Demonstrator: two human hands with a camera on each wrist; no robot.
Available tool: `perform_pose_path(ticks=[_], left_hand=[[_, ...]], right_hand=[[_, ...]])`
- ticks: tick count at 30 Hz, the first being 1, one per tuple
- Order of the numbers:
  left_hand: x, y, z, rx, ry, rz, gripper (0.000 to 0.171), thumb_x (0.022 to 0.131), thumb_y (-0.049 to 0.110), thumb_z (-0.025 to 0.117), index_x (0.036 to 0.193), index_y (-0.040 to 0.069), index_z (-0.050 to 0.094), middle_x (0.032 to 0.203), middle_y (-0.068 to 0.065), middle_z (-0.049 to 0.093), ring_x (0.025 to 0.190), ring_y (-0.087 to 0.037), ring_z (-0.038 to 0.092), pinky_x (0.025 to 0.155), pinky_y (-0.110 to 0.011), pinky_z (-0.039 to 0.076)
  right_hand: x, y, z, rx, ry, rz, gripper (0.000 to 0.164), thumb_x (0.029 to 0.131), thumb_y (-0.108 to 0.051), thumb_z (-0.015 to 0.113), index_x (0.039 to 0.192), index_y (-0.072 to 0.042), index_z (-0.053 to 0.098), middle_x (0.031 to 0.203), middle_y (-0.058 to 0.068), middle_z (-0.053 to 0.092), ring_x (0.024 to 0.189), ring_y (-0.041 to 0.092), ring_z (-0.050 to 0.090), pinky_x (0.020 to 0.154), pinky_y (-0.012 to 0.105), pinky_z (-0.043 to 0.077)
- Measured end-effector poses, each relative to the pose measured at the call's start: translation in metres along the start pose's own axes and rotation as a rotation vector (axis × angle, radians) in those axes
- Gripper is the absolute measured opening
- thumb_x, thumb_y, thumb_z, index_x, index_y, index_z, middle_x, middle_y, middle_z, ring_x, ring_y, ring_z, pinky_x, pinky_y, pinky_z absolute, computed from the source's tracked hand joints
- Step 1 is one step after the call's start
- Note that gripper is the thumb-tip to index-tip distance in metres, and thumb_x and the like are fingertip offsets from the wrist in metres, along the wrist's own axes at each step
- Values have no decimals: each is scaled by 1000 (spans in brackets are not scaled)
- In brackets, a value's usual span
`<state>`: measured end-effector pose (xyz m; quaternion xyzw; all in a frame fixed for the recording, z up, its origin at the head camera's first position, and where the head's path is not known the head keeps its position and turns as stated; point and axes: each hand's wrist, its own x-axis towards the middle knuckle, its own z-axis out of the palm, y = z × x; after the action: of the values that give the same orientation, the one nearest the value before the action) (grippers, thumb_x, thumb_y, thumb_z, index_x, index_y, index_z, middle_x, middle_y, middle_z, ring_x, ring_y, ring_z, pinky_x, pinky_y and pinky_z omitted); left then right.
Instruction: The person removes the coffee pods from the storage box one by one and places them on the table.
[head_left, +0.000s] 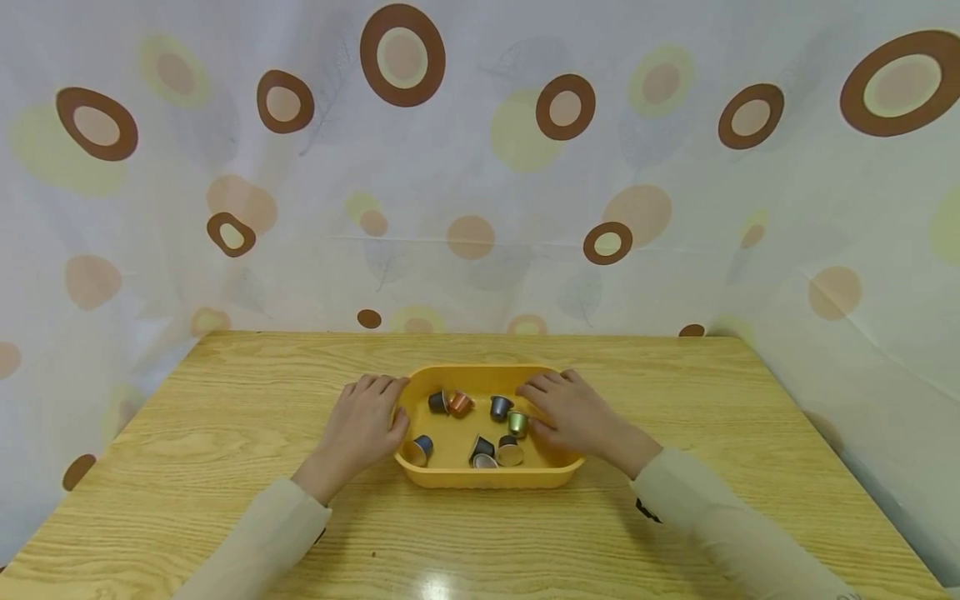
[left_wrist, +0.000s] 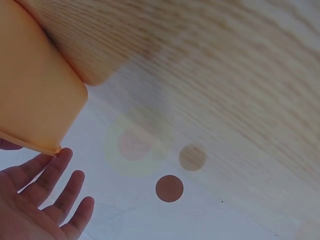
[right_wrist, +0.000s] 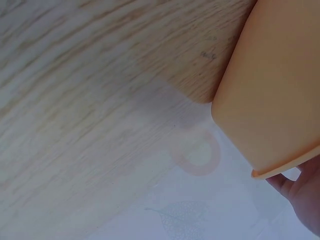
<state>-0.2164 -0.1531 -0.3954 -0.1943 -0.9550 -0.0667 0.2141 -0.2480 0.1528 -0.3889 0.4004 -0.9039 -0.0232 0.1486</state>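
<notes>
In the head view a yellow plastic bin (head_left: 491, 477) stands on the wooden table with several coffee capsules inside. Among them are an orange capsule (head_left: 461, 405), a green capsule (head_left: 517, 423) and a blue-grey capsule (head_left: 500, 407); dark ones lie around these. My left hand (head_left: 365, 425) holds the bin's left rim, thumb over the edge; two of its fingertips touch the rim in the left wrist view, while the other fingers stand free. On the opposite side my right hand (head_left: 573, 412) grips the right rim. Its fingertips are partly hidden behind the bin wall in the right wrist view.
The wooden table (head_left: 247, 417) extends around the bin on all sides. A white patterned sheet (head_left: 480, 192) hangs behind the table's far edge and along both sides. Beige sleeves (head_left: 258, 537) cover both forearms.
</notes>
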Motion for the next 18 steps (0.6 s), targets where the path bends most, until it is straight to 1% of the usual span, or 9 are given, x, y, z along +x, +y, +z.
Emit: perform_pose_path(ticks=[9,14,18], left_hand=[[0,0,1,3,-3,-5,38,83,21,55,120,10,59,110,-6,64,103,-27,55,85,-44,45],[0,0,1,-7,4,-7,38,83,22,55,119,10,59,109,-6,64,103,-27,56,85,-44,45],[0,1,1,-18,8,-6,38,83,23,54,118,10,59,109,-6,64,102,-27,56,86,-44,45]], right_hand=[[4,1,2,51,-22,-72,36,84,-24,62,118,-14,58,113,2,59,106,22,54,89,44,44],[6,2,5,91,-25,-115,32,83,-21,63,114,-15,59,111,1,59,104,21,54,93,43,42],[8,3,7,87,-37,-137,30,82,-21,64,112,-17,60,110,1,59,104,20,54,94,43,41]])
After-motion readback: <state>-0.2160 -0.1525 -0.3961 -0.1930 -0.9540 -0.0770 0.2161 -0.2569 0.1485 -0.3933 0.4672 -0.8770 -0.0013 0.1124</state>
